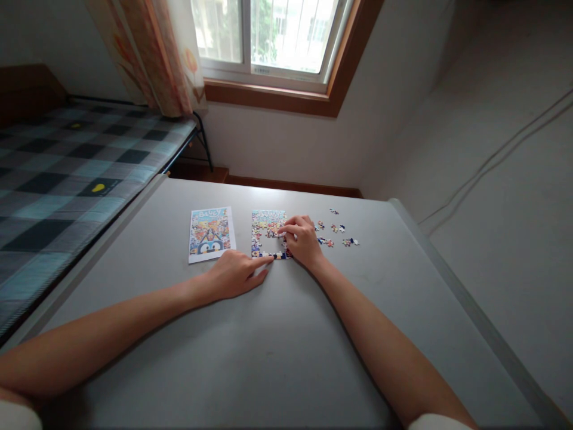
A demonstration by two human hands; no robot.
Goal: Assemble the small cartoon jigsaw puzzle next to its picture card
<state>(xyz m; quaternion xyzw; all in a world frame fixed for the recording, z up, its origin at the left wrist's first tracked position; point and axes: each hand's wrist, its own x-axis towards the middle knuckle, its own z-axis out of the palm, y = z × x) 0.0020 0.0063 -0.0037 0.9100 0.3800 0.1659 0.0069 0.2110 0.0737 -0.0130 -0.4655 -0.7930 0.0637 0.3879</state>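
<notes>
A partly assembled colourful jigsaw puzzle (265, 230) lies on the grey table (277, 334). My right hand (302, 240) rests on its right side with the fingers curled and pinched on a spot of the puzzle; what they grip is too small to make out. My left hand (237, 275) lies flat on the table at the puzzle's lower left corner, fingers stretched out, a fingertip touching the bottom edge. A printed reference picture (210, 233) with a blue penguin lies left of the puzzle.
Several loose puzzle pieces (338, 236) are scattered to the right of the puzzle. A bed with a checked cover (67, 173) stands along the table's left side. A window (268, 36) and a curtain (152, 54) are behind the table.
</notes>
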